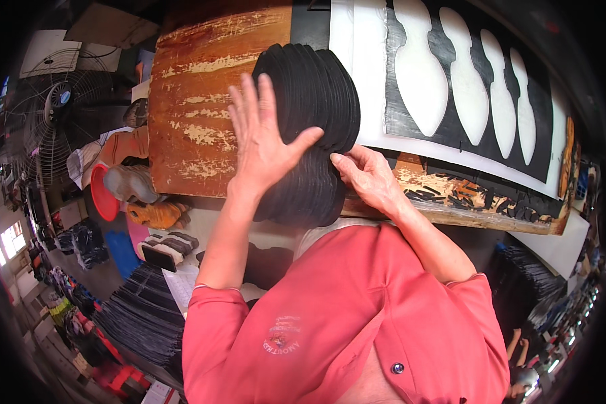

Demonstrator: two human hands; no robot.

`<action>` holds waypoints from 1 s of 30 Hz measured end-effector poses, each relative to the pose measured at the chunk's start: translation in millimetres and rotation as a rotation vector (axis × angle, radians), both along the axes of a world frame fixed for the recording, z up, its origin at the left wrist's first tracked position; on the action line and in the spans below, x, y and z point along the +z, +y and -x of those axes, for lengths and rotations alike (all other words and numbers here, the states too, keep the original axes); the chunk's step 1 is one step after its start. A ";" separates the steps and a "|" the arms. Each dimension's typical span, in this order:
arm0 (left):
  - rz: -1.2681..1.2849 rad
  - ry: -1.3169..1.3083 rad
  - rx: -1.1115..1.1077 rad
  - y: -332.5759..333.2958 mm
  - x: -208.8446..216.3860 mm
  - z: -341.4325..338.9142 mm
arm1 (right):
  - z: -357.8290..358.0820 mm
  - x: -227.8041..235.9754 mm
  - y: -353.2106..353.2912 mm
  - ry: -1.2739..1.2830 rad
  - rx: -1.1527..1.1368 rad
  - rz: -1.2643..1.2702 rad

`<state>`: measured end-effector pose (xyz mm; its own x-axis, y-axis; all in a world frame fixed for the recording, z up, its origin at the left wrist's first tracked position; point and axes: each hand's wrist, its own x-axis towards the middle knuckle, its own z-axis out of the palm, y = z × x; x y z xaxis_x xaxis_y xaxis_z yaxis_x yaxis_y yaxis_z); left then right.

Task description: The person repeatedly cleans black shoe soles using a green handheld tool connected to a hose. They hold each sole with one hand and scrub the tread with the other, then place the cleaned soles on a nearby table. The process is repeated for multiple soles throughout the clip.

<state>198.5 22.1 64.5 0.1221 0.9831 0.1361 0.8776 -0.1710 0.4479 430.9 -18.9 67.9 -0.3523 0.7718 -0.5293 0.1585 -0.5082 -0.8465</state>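
Note:
A stack of black sole-shaped pieces stands at the front of the work table, its many layers showing along the edges. Its near part overhangs the table's front edge, close to my body. My left hand lies against the left side of the stack, fingers stretched and spread, thumb pointing right across it. On the right side, my right hand has its thumb and bent fingers pinched together at the narrow waist of the stack. Whether a single piece is between those fingertips is hidden.
A worn brown wooden board covers the table's left. To the right lies a black sheet with several white sole-shaped cut-outs, above black scraps. A fan, a red round object and black bundles are at the left.

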 end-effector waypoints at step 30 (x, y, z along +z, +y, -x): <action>-0.005 0.153 -0.226 -10.9 1.5 -9.2 | -13.9 -21.0 3.2 0.034 0.109 -0.029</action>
<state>207.7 11.2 66.1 0.3576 0.9281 0.1042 0.8745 -0.3719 0.3114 444.8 -15.7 46.9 -0.4525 0.7430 -0.4932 0.1823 -0.4643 -0.8667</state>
